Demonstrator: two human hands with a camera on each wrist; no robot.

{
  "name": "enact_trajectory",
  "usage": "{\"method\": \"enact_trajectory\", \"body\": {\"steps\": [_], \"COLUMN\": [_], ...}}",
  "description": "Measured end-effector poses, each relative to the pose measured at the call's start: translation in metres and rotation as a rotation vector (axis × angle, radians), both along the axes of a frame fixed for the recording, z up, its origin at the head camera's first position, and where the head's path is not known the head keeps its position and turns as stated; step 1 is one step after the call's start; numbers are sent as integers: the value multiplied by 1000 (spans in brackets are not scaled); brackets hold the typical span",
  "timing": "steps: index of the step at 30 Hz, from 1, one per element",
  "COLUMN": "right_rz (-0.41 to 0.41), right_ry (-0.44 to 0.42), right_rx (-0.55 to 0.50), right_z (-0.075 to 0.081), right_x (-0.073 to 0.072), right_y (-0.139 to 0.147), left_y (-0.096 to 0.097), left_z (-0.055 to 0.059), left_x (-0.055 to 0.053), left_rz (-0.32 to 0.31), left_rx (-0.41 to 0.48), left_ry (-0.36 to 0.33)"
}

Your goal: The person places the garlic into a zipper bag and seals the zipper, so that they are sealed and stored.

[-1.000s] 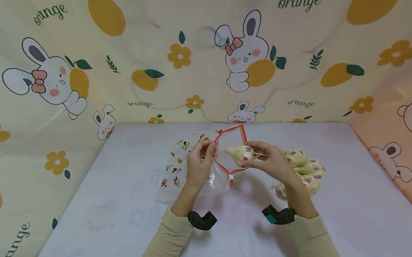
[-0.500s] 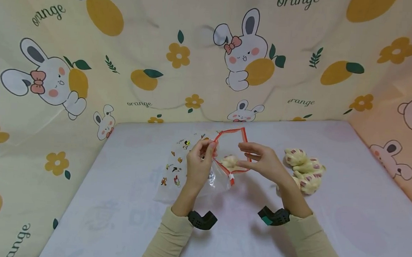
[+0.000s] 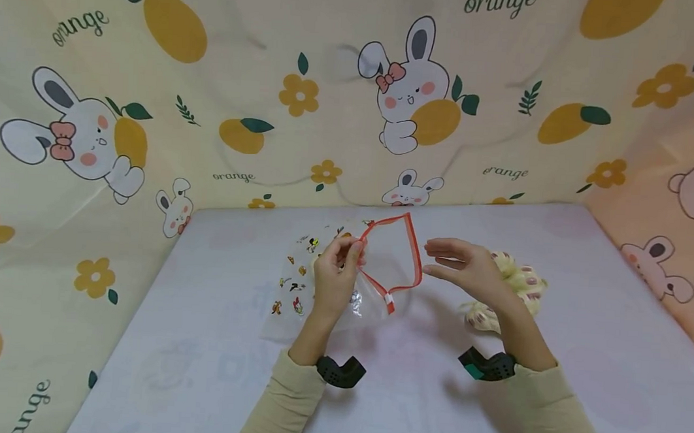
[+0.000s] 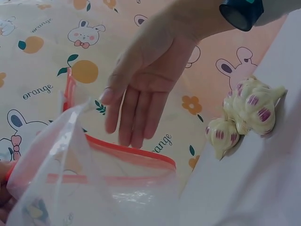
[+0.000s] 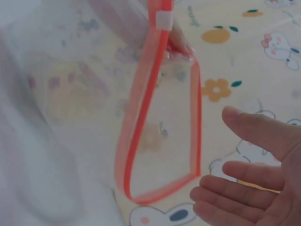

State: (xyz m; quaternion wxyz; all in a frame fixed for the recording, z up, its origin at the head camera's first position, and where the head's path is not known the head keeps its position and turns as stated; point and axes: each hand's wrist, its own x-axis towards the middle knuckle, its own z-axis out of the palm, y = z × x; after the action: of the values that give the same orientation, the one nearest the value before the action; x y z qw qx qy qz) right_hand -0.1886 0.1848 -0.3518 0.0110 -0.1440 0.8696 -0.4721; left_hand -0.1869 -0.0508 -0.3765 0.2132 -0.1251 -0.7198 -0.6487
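Note:
A clear slider zip bag [image 3: 319, 306] with cartoon prints and a red-edged mouth stands held open toward the right. My left hand [image 3: 337, 273] pinches the red rim between thumb and fingers. Through the cloudy plastic in the right wrist view, a garlic bulb [image 5: 70, 92] shows inside the bag. My right hand [image 3: 468, 268] is just right of the mouth, fingers extended and holding nothing. Behind its wrist, several pale garlic bulbs [image 3: 526, 285] with purple patches lie in a cluster, partly hidden by the arm. In the left wrist view, more of those garlic bulbs [image 4: 254, 106] show.
A white cloth covers the table [image 3: 198, 365]. A printed curtain [image 3: 213, 72] with rabbits and oranges rises behind the table and along both sides. The bag's white slider [image 3: 389, 299] is at the lower corner of its mouth.
My right hand put a garlic bulb through the bag's mouth, let go of it and drew back right toward the cluster. My left hand has kept its hold on the rim.

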Motion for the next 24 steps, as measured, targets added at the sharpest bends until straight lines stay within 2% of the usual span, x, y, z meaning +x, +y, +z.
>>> {"method": "enact_trajectory", "body": {"steps": [8,24], "right_rz": [-25,-16], "right_ry": [10,3], "right_rx": [81,91], "right_z": [4,2], "right_x": [12,29], "right_y": [21,51], "left_y": [-1,0], "left_z": [0,5], "left_x": [0,3], "left_rz": [-4,-29], "left_rx": [-3,22], "left_ry": [9,-14]}}
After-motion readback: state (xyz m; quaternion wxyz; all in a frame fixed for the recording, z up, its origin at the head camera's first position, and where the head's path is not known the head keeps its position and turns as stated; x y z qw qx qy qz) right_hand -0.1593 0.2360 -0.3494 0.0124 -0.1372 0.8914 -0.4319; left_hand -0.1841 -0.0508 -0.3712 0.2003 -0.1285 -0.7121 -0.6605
